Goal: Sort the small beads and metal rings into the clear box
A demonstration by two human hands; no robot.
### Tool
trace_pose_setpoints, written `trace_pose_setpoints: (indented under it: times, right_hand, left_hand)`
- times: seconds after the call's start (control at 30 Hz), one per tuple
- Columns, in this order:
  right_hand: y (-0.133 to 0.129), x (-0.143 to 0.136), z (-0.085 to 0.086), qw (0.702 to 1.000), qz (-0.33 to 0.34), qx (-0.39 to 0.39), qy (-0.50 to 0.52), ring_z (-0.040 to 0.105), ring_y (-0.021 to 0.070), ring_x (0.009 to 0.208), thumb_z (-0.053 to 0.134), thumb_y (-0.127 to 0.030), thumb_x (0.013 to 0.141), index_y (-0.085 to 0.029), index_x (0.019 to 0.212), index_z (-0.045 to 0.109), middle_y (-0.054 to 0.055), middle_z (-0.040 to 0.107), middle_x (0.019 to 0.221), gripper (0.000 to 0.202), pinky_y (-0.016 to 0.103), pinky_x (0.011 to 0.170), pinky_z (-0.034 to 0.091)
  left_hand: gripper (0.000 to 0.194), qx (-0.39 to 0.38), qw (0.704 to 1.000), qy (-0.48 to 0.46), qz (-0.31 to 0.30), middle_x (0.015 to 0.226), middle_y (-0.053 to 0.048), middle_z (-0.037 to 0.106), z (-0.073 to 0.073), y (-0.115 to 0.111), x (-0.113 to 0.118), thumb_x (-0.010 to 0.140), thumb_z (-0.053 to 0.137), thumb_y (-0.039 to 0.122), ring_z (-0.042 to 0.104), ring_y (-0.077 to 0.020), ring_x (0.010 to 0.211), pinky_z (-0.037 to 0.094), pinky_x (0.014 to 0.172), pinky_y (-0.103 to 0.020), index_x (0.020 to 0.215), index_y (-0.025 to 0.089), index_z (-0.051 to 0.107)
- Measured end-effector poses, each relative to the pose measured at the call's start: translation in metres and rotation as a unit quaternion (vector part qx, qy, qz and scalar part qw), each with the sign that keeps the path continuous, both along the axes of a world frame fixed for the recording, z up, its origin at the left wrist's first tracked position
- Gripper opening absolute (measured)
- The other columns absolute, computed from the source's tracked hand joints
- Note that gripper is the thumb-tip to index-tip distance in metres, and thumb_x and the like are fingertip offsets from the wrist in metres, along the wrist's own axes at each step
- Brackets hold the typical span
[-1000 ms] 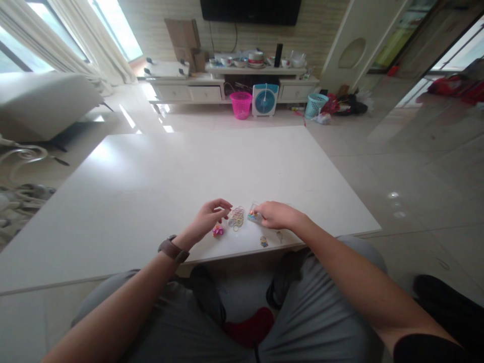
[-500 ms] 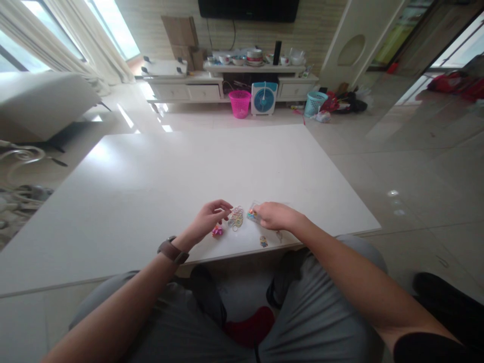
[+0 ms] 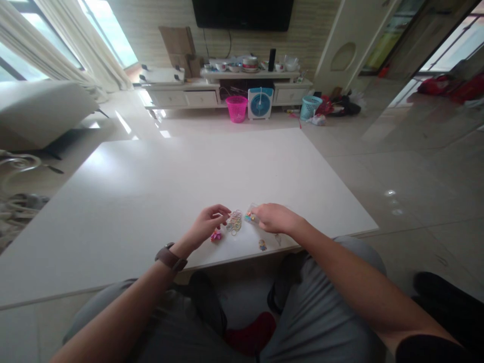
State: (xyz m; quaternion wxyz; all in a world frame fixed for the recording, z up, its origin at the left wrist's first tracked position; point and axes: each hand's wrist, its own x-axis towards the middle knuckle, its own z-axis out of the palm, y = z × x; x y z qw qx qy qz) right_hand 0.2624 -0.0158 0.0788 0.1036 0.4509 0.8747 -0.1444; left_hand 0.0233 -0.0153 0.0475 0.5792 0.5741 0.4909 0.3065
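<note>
A small pile of pale rings (image 3: 234,222) lies on the white table (image 3: 204,176) near its front edge. My left hand (image 3: 208,222) is at the pile's left side, fingers apart and slightly curled, with nothing visible in it. Just below its fingers sits a pink bow-like piece (image 3: 216,235). My right hand (image 3: 273,218) is over a small clear box (image 3: 248,216) with colourful bits in it; its fingertips are down at the box and partly hidden. A yellow and blue cartoon figure (image 3: 262,245) and a small pale piece (image 3: 278,238) lie below the right hand.
My knees are at the table's front edge. Beyond the far edge stand a pink basket (image 3: 237,109), a blue fan (image 3: 260,103), a light blue basket (image 3: 310,107) and a low cabinet (image 3: 166,98). A pale sofa (image 3: 41,113) is at the left.
The view has tilted slightly, so the whole room sits a little lower. My right fingers have shifted slightly at the clear box; my left hand has kept its pose beside the rings.
</note>
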Motion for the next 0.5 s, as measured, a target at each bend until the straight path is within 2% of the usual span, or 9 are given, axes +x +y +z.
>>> trace_pose_setpoints:
  times: [0.2,0.37,0.5]
  right_hand:
    - [0.0009,0.0010,0.0001,0.999,0.019,-0.024,-0.021,0.070,0.0249,0.095,0.050,-0.013,0.085,-0.020,0.128,0.062,0.013,0.073,0.107,0.045,0.028,0.072,0.048]
    - [0.0000,-0.0004,-0.0012,1.000,0.011,-0.006,-0.001,0.068,0.0243,0.102,0.049,-0.012,0.085,-0.021,0.129,0.063,0.012,0.072,0.115,0.047,0.028,0.078,0.048]
    - [-0.0005,0.0007,-0.0023,1.000,0.015,-0.005,-0.013,0.069,0.0250,0.098,0.048,-0.014,0.085,-0.021,0.127,0.064,0.013,0.073,0.110,0.045,0.030,0.077,0.048]
  left_hand:
    - [0.022,-0.004,1.000,0.007,0.000,0.076,-0.002,0.062,0.0000,0.0003,0.0014,0.074,0.068,0.035,0.057,-0.0132,0.065,0.040,0.054,-0.024,0.087,0.017,0.067]
    - [0.022,0.007,1.000,0.006,-0.003,0.077,-0.002,0.063,-0.0045,0.0005,0.0009,0.076,0.069,0.036,0.057,-0.0126,0.065,0.040,0.054,-0.023,0.087,0.018,0.068]
    - [0.021,0.013,1.000,0.008,-0.005,0.076,-0.002,0.062,-0.0079,0.0035,-0.0025,0.078,0.068,0.036,0.058,-0.0128,0.065,0.041,0.054,-0.023,0.088,0.018,0.067]
